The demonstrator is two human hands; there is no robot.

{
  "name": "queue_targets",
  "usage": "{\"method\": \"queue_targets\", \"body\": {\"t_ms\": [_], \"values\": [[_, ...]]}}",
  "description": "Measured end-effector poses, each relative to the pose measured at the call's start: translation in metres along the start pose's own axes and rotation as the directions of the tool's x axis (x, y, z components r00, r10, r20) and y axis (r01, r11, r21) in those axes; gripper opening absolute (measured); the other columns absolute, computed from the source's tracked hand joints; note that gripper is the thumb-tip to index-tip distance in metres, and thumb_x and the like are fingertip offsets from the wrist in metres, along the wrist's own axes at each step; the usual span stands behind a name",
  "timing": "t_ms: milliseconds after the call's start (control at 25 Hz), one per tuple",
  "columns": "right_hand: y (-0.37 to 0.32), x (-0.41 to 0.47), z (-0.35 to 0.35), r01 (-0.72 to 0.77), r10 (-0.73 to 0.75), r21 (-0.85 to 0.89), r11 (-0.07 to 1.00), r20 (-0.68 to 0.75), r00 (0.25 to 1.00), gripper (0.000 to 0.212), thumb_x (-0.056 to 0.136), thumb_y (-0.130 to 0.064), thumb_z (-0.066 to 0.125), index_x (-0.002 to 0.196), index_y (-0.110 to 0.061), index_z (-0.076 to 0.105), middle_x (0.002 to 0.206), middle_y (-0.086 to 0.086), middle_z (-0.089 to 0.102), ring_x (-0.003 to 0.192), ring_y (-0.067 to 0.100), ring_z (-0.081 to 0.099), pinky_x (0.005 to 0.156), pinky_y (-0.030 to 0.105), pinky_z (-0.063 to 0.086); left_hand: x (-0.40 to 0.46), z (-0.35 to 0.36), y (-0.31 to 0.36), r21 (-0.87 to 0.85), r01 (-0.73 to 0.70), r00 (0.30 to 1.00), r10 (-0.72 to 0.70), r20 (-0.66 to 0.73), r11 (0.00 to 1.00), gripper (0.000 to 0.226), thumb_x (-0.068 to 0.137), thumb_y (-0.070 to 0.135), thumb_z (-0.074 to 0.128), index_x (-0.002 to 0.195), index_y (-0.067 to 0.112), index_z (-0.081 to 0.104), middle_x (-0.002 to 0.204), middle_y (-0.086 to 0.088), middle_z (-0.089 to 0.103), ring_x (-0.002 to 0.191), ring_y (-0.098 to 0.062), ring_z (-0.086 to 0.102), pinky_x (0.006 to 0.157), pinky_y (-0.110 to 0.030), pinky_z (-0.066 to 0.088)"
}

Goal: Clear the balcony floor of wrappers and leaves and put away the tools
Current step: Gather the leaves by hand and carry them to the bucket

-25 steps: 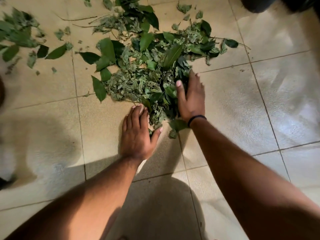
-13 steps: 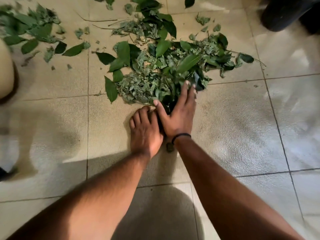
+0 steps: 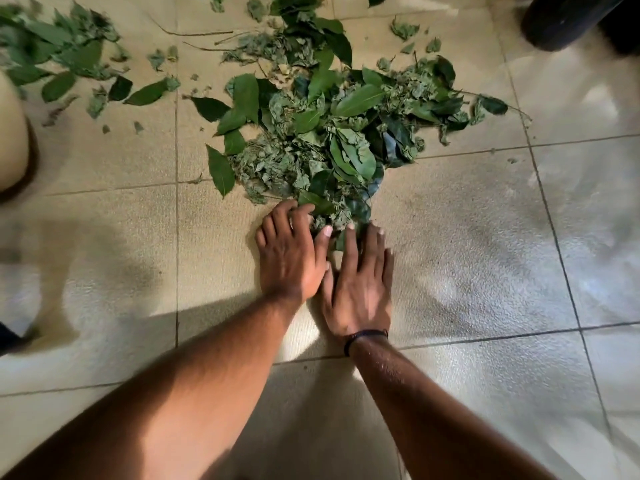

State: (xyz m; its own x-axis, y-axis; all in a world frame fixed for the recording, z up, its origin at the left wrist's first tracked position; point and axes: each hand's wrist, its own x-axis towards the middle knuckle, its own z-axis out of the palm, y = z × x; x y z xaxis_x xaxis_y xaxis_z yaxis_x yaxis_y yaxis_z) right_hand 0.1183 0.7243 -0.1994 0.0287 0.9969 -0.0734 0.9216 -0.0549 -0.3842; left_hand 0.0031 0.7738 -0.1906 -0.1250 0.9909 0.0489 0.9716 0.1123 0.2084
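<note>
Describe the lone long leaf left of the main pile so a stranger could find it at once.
Start at the big leaf pile ahead of the hands. At its near-left edge, a long pointed leaf lies flat on the tile, smooth and dark green, unlike the crumpled scraps beside it.

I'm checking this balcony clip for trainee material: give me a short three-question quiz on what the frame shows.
1. True or false: both hands lie flat on the tiled floor at the near edge of the main leaf pile.
2. Which wrist carries the dark band? A) left B) right C) neither
3. Fill in: a smaller scatter of leaves lies to the ____ of the main pile in the picture.

Key
1. True: the left hand and right hand rest side by side, palms down, fingertips at the pile.
2. B.
3. Left, at the upper left, apart from the main pile.
</note>
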Motion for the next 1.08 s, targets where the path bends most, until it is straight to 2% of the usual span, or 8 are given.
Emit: {"method": "queue_targets", "body": {"t_ms": [200,280,400,520,680,840,1000,1080], "values": [[-0.002,0.005,-0.006,0.01,-0.008,-0.051,0.999,0.043,0.999,0.095,0.091,-0.077,0.03,0.16,-0.019,-0.001,0.164,0.027,-0.002,0.154,0.037,-0.003,0.124,0.052,0.008,0.03,-0.007,-0.009,-0.09,-0.033,0.983,0.016,-0.183,0.995,0.049,0.098,0.055,0.042,0.122,0.014,0.052,0.128,-0.014,0.048,0.112,-0.025,0.049,0.091,-0.04,0.041],[-0.003,0.016,-0.008,0.013,-0.01,-0.044,0.999,0.06,0.998,0.11,0.082,-0.088,0.033,0.159,-0.022,-0.01,0.163,0.028,-0.01,0.153,0.038,-0.007,0.124,0.052,0.009,0.052,-0.012,-0.017,-0.104,0.205,0.941,-0.225,-0.251,0.973,0.063,0.095,0.067,0.04,0.129,0.015,0.05,0.134,-0.015,0.047,0.121,-0.027,0.046,0.098,-0.041,0.037],[-0.007,0.047,-0.014,0.002,0.002,-0.046,0.999,0.103,0.995,0.13,0.067,-0.1,0.035,0.156,-0.025,-0.023,0.16,0.028,-0.021,0.152,0.04,-0.014,0.125,0.052,0.007,0.069,-0.009,-0.032,-0.167,0.542,0.826,-0.559,-0.078,0.824,0.096,0.088,0.082,0.025,0.156,0.015,0.021,0.162,-0.019,0.019,0.149,-0.034,0.022,0.119,-0.05,0.021],[-0.013,0.067,-0.02,-0.04,0.04,0.0,0.999,0.097,0.994,0.141,0.057,-0.103,0.041,0.156,-0.026,-0.022,0.16,0.028,-0.025,0.15,0.04,-0.02,0.124,0.051,0.001,0.069,0.002,-0.026,-0.128,0.306,0.952,-0.299,0.067,0.943,0.086,0.095,0.073,0.013,0.16,0.017,0.011,0.168,-0.01,0.008,0.155,-0.028,0.005,0.124,-0.052,0.005],[-0.015,0.074,-0.022,-0.043,0.044,0.121,0.992,-0.007,0.999,0.127,0.065,-0.09,0.051,0.16,-0.028,-0.005,0.163,0.025,-0.019,0.151,0.04,-0.018,0.124,0.055,0.008,0.056,0.005,-0.009,-0.231,-0.084,0.996,0.083,-0.013,0.969,0.064,0.102,0.056,0.02,0.143,0.016,0.049,0.161,-0.005,0.034,0.151,-0.025,0.024,0.12,-0.052,0.022],[-0.013,0.08,-0.021,0.011,-0.009,0.094,0.996,-0.021,1.0,0.124,0.066,-0.091,0.052,0.16,-0.033,-0.004,0.162,0.024,-0.021,0.151,0.04,-0.019,0.123,0.057,0.008,0.058,0.009,-0.013,-0.342,-0.046,0.994,0.009,-0.11,0.939,0.057,0.101,0.054,0.03,0.126,0.012,0.06,0.149,-0.011,0.045,0.132,-0.027,0.045,0.106,-0.048,0.041],[-0.008,0.113,-0.019,-0.184,0.191,0.083,0.979,-0.084,0.978,0.119,0.068,-0.095,0.044,0.158,-0.037,-0.007,0.162,0.028,-0.014,0.151,0.046,-0.008,0.122,0.059,0.009,0.058,0.01,-0.009,-0.401,-0.045,0.987,-0.023,-0.161,0.915,0.055,0.1,0.053,0.039,0.132,0.009,0.05,0.136,-0.01,0.054,0.121,-0.024,0.052,0.101,-0.045,0.044],[-0.004,0.134,-0.019,-0.128,0.131,0.04,0.991,-0.1,0.986,0.113,0.072,-0.085,0.055,0.158,-0.04,-0.003,0.164,0.026,-0.008,0.152,0.045,-0.002,0.122,0.056,0.011,0.057,0.01,-0.009,-0.355,-0.071,0.986,0.012,-0.165,0.932,0.057,0.101,0.054,0.036,0.137,0.01,0.048,0.137,-0.009,0.055,0.125,-0.024,0.051,0.105,-0.046,0.042]]}}
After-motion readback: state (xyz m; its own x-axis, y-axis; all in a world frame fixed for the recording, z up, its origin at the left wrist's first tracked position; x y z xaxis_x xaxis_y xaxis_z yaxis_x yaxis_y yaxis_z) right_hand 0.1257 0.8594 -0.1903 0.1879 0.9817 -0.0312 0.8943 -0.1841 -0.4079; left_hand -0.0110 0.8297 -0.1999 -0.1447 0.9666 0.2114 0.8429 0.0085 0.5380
